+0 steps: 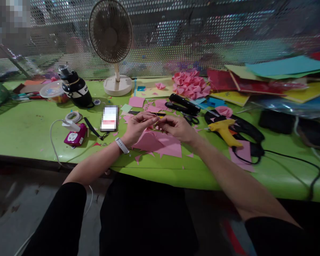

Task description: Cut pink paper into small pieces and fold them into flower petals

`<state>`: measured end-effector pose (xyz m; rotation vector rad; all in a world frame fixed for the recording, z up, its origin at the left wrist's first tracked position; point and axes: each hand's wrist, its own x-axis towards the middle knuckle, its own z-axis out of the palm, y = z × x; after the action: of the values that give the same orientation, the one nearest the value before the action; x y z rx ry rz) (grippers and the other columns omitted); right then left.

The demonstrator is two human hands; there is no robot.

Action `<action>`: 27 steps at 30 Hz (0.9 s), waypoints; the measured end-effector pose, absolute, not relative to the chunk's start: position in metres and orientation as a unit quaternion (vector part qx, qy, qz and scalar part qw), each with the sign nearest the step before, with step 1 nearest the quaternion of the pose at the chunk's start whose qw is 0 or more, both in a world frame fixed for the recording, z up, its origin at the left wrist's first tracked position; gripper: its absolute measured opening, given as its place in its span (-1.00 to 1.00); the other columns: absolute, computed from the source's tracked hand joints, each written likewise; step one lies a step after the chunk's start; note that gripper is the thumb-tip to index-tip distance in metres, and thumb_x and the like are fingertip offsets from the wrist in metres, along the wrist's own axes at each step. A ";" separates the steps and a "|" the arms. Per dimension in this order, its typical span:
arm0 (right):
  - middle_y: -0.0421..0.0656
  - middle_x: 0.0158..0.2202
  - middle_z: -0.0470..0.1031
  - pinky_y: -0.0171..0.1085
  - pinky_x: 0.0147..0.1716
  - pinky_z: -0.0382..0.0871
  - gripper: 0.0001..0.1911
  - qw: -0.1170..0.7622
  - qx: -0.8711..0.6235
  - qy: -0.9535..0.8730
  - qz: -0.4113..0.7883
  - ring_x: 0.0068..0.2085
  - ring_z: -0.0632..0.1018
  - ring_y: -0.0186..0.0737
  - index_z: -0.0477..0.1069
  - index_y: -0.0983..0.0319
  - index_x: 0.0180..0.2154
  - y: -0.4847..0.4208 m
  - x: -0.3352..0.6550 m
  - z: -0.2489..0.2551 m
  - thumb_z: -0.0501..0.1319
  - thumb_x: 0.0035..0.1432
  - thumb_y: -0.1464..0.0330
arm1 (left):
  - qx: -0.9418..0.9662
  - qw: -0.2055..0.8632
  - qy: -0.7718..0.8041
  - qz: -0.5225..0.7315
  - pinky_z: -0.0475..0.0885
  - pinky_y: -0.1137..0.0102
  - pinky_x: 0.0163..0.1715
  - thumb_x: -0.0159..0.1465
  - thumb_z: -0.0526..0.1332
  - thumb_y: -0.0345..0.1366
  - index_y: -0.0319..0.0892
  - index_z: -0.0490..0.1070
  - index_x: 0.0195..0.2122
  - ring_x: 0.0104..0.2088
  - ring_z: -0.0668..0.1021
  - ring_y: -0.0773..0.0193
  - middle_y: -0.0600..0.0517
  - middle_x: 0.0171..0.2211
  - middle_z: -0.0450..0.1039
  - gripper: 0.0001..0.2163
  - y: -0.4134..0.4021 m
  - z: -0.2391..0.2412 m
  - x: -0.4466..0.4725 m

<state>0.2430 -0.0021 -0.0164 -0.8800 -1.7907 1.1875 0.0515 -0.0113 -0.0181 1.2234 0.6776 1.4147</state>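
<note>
My left hand (138, 127) and my right hand (176, 128) meet above a sheet of pink paper (160, 143) on the green table (29, 131). The fingertips of both hands pinch a small piece between them, too small to name. A white band sits on my left wrist. A black-and-yellow tool (149, 113) lies just beyond the fingers. Pink paper scraps are scattered around both hands.
A yellow glue gun (225, 131) with a black cable lies right of my hands, black scissors (182, 105) and a pile of pink folded flowers (190, 83) behind. A phone (110, 118), tape roll (73, 116), pink charger (75, 137), black bottle (77, 89) and fan (112, 35) stand left. Coloured sheets (269, 78) are stacked far right.
</note>
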 end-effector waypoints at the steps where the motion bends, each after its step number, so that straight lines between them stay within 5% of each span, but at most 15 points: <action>1: -0.12 -0.33 0.62 -0.11 -0.27 0.53 -0.76 0.392 -0.355 -0.711 0.463 -0.30 0.61 -0.13 0.59 0.14 -0.29 0.000 0.245 -0.016 0.41 0.13 0.13 | 0.503 0.546 0.286 0.606 0.50 0.39 -0.29 0.02 0.56 -0.18 -0.17 0.62 -0.43 -0.37 0.57 0.40 0.02 -0.32 0.59 -0.78 -0.009 -0.017 0.050; 5: -0.17 -0.42 0.54 -0.19 -0.40 0.45 -0.82 0.387 -0.388 -0.710 0.443 -0.41 0.52 -0.22 0.59 0.14 -0.28 0.007 0.256 -0.012 0.41 0.12 0.19 | 0.458 0.561 0.284 0.628 0.50 0.36 -0.07 0.07 0.53 -0.16 -0.16 0.63 -0.35 -0.26 0.61 0.39 0.05 -0.33 0.61 -0.78 -0.001 -0.015 0.042; 10: -0.24 -0.45 0.48 -0.28 -0.50 0.35 -0.66 0.478 -0.407 -0.651 0.427 -0.48 0.43 -0.30 0.56 0.08 0.00 0.007 0.259 -0.004 0.37 0.15 0.26 | 0.470 0.587 0.283 0.595 0.48 0.34 -0.04 0.12 0.49 -0.10 -0.16 0.63 -0.34 -0.26 0.60 0.40 0.04 -0.32 0.60 -0.76 0.003 -0.020 0.039; 15: -0.16 -0.41 0.57 -0.26 -0.43 0.39 -0.85 0.431 -0.412 -0.634 0.493 -0.44 0.48 -0.30 0.65 0.17 -0.26 0.000 0.253 -0.004 0.35 0.11 0.29 | 0.516 0.580 0.280 0.565 0.49 0.35 -0.15 0.11 0.50 -0.08 -0.13 0.62 -0.38 -0.29 0.57 0.38 0.04 -0.31 0.59 -0.76 0.001 -0.021 0.043; 20: -0.12 -0.21 0.65 -0.25 -0.33 0.42 -0.72 0.374 -0.360 -0.629 0.578 -0.31 0.55 -0.25 0.66 0.15 -0.16 -0.009 0.244 -0.008 0.42 0.05 0.23 | 0.519 0.587 0.294 0.547 0.48 0.34 -0.22 0.07 0.51 -0.04 -0.15 0.61 -0.44 -0.30 0.55 0.35 0.01 -0.31 0.57 -0.72 -0.005 -0.017 0.047; 27: -0.24 -0.48 0.47 -0.29 -0.49 0.31 -0.67 0.376 -0.366 -0.621 0.583 -0.50 0.40 -0.35 0.55 0.17 -0.37 -0.014 0.237 -0.009 0.49 -0.02 0.08 | 0.530 0.593 0.290 0.533 0.46 0.36 -0.24 0.10 0.50 -0.09 -0.13 0.62 -0.40 -0.25 0.56 0.36 -0.02 -0.11 0.59 -0.77 -0.003 -0.023 0.047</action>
<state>0.2372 -0.0141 -0.0088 -0.9362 -1.5879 1.4910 0.0473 -0.0034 -0.0230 1.2316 0.6734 1.2400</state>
